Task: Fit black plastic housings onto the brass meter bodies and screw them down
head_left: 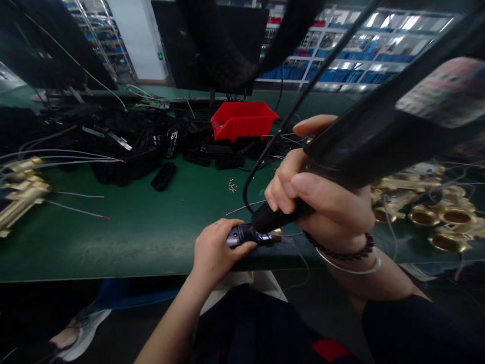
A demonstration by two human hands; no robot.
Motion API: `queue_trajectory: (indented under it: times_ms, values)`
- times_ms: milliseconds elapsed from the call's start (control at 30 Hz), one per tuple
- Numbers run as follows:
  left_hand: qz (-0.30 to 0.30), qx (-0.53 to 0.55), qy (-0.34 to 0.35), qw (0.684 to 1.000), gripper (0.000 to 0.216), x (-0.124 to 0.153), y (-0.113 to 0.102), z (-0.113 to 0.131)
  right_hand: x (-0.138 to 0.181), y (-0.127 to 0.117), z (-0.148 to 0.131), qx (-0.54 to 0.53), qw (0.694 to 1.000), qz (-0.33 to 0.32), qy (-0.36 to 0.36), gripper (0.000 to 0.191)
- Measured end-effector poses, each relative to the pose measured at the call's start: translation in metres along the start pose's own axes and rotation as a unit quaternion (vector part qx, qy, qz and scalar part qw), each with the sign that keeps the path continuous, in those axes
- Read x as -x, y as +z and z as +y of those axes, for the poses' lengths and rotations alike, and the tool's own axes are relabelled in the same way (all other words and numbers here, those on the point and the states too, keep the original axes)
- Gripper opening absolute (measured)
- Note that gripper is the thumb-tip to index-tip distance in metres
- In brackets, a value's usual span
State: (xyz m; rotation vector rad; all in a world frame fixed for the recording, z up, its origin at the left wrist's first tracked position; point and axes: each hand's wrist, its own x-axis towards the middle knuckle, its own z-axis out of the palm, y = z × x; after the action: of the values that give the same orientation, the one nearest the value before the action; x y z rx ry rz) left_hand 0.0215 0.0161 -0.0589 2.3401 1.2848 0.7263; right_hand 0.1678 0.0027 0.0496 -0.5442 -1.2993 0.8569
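My left hand (215,247) is closed around a dark plastic housing (238,234) and steadies it at the bench's front edge. A bit of brass and thin wires show at the housing's right end. In my right hand (322,197) is a large black electric screwdriver (352,136), slanting down to the left, with my fingers wrapped round its lower body. Its nose meets or hovers just over the housing; the tip itself is hidden. Small screws (232,186) lie scattered on the green bench (151,242) beyond my left hand.
A red bin (246,121) stands behind the screws, among piled black plastic parts (144,146). Brass fittings with wires lie at left (22,192) and right (450,217). A black cable (265,154) hangs beside the screwdriver. Dark monitors (212,45) stand at the back.
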Motion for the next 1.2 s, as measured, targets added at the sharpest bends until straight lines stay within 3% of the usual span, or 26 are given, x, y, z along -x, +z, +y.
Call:
queue_trajectory:
  times_ms: [167,500,700,1000,1200]
  values:
    - [0.024,-0.002,-0.004,1.0,0.022,0.001,0.004,-0.002,0.003,0.015,0.011,0.045,0.998,-0.028,0.021,0.035]
    - [0.046,0.015,0.016,0.999,0.024,0.002,0.006,-0.004,-0.002,0.013,0.018,0.07,0.996,-0.054,0.033,0.028]
    - [0.041,0.003,0.021,0.999,0.027,0.003,0.007,-0.004,-0.006,0.008,0.023,0.059,0.995,-0.061,0.056,0.024]
    - [0.01,0.025,0.006,1.0,0.028,0.003,0.009,-0.007,-0.013,0.022,0.018,0.095,0.986,-0.078,0.116,0.02]
    - [-0.013,0.006,-0.006,1.0,0.034,0.0,0.003,-0.004,-0.009,0.016,0.028,0.033,0.992,-0.076,0.099,0.032]
